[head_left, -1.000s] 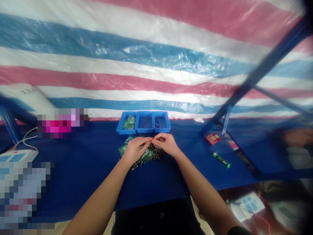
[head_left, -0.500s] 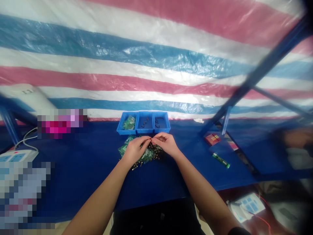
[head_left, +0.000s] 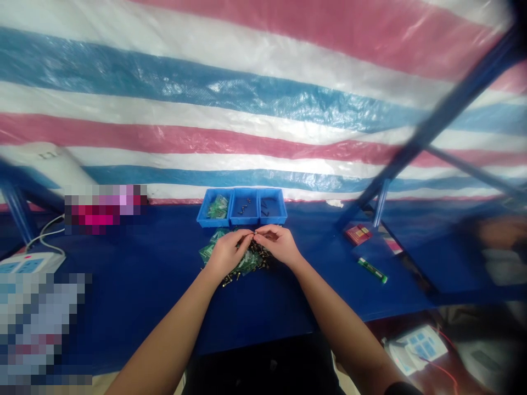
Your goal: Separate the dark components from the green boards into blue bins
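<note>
My left hand (head_left: pixel 228 251) and my right hand (head_left: pixel 280 242) meet fingertip to fingertip above a heap on the blue table. Both are closed in a pinch, and whatever sits between the fingertips is too small to name. Under them lies a pile of green, glassy-looking flat pieces (head_left: pixel 249 263) mixed with small dark and brass-coloured parts (head_left: pixel 263 258). Just behind stand three blue trays side by side. Green pieces lie in the left tray (head_left: pixel 213 223), a few small metallic parts in the middle tray (head_left: pixel 244 220), and thin dark parts in the right tray (head_left: pixel 273 219).
To the right are a red box (head_left: pixel 358 235) and a green tube-like item (head_left: pixel 373 270). White power strips stand at far left (head_left: pixel 39 262) and lower right (head_left: pixel 424 348). A blue metal frame (head_left: pixel 415 142) slants up at right, before a striped plastic sheet (head_left: pixel 247 131).
My right hand's fingers have shifted slightly, curling closer to the left fingertips. My left hand stays nearly still, and the trays and pile look the same.
</note>
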A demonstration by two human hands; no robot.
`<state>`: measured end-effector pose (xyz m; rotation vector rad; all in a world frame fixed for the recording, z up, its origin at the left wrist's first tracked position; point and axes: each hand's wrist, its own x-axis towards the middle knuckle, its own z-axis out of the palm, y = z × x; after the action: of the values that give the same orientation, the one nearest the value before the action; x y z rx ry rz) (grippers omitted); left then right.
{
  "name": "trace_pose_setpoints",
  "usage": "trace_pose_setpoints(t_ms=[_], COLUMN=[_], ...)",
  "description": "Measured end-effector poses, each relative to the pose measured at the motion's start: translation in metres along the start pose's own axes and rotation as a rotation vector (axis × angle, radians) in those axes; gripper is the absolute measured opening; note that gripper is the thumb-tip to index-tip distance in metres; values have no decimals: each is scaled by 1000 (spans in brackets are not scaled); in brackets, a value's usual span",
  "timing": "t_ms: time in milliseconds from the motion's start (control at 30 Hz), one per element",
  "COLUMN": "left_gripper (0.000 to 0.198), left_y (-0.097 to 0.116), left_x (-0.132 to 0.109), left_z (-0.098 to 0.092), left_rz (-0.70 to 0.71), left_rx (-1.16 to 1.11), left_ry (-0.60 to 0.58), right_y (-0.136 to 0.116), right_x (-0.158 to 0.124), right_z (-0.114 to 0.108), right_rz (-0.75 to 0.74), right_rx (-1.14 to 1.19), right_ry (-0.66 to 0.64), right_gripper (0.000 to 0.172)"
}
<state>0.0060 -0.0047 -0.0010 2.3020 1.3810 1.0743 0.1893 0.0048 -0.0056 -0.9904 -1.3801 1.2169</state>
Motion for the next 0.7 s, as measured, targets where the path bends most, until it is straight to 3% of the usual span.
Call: trace_pose_setpoints(t_ms=[700], left_gripper=[29], left_y=[-1], left_x=[0], left_z=[1], left_rz=[-4], left_rx=[-30], left_ry=[17], right_y=[1], right_x=[0], right_z=[-1], right_rz=[-39], right_rx=[-69], right_ry=[-5], right_gripper=[27])
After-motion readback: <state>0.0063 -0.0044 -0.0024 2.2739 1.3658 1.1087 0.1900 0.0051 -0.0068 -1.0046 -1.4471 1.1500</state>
